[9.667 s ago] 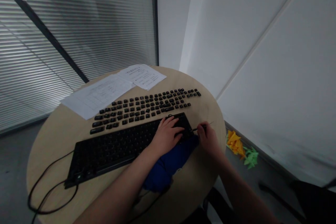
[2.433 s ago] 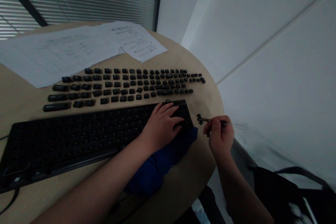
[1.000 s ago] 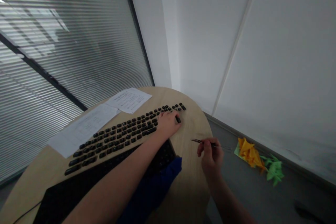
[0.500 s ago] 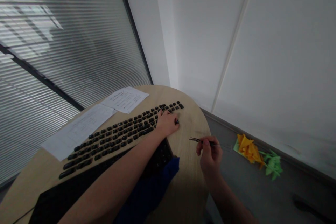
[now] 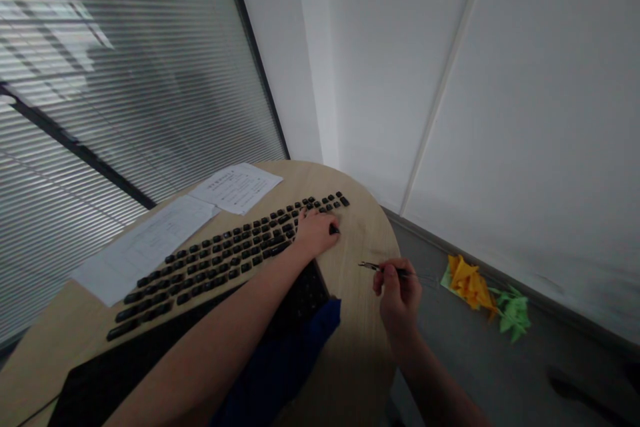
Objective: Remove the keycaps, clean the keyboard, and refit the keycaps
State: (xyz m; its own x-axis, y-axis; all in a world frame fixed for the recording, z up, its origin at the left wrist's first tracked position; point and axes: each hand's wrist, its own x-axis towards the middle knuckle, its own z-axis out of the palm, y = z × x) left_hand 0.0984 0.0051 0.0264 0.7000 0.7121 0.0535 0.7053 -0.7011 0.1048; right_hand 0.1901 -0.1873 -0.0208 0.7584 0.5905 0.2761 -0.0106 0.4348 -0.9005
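Rows of loose black keycaps (image 5: 220, 260) lie spread on the round wooden table (image 5: 360, 240). My left hand (image 5: 316, 233) rests over the right end of the rows, and its fingers are around a black keycap (image 5: 334, 229). Part of the rows is hidden beneath this hand. Above the table's right edge, my right hand (image 5: 399, 290) pinches a thin dark tool like tweezers (image 5: 373, 267), whose tips point left. Under my left forearm lies a black keyboard (image 5: 100, 377), with a dark blue cloth (image 5: 300, 353) over part of it.
Two printed paper sheets (image 5: 150, 240) lie at the table's back left, near a window with blinds (image 5: 165, 67). A white wall (image 5: 525, 113) stands behind. Orange folded paper (image 5: 469, 283) and green folded paper (image 5: 513, 313) are on the floor at right.
The view has shifted slightly, moving the keycaps and papers a little left. My left hand still rests at the keycaps, and my right hand still holds the tool.
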